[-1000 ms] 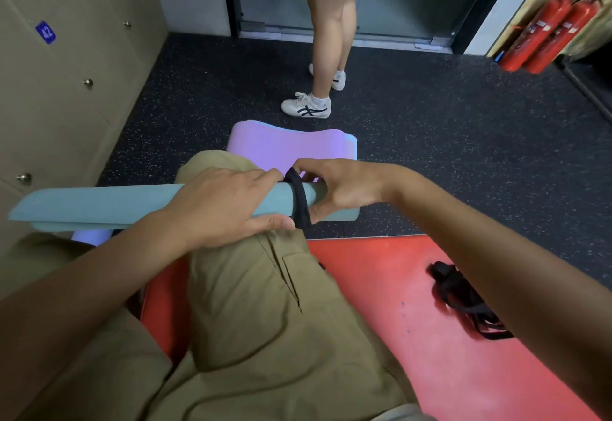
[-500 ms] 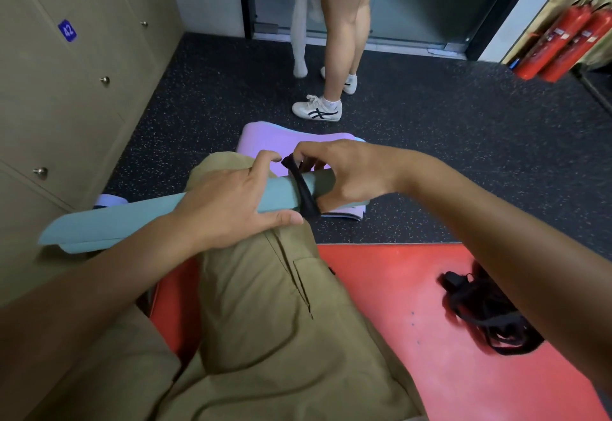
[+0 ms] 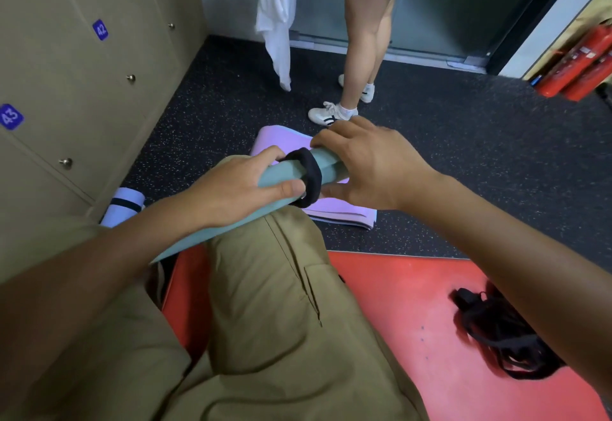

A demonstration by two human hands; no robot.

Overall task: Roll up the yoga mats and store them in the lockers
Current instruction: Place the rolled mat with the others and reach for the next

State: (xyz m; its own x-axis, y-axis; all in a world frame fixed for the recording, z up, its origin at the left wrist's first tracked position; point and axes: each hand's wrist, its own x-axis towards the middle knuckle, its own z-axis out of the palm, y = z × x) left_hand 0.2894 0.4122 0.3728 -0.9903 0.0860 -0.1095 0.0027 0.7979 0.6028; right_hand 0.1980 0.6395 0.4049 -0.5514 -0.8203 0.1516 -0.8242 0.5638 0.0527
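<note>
The lockers (image 3: 82,66) fill the upper left of the frame, all doors closed. The red floor mat (image 3: 414,304) occupies the lower right, with a heap of black straps (image 3: 503,331) lying on it. At centre we hold the rolled green yoga mat (image 3: 284,172) across our raised knee. Compared with a second ago, the roll tilts up toward the right, and the black strap (image 3: 308,175) now sits as a full loop around it near the right end. Our left hand (image 3: 238,188) grips the roll just beside the strap. Our right hand (image 3: 367,169) rests on the end with loosened fingers. We judge this end secured; the other end and stowage remain. A folded purple mat (image 3: 331,202) lies behind; a strapped lilac roll (image 3: 124,203) rests against the lockers.
</note>
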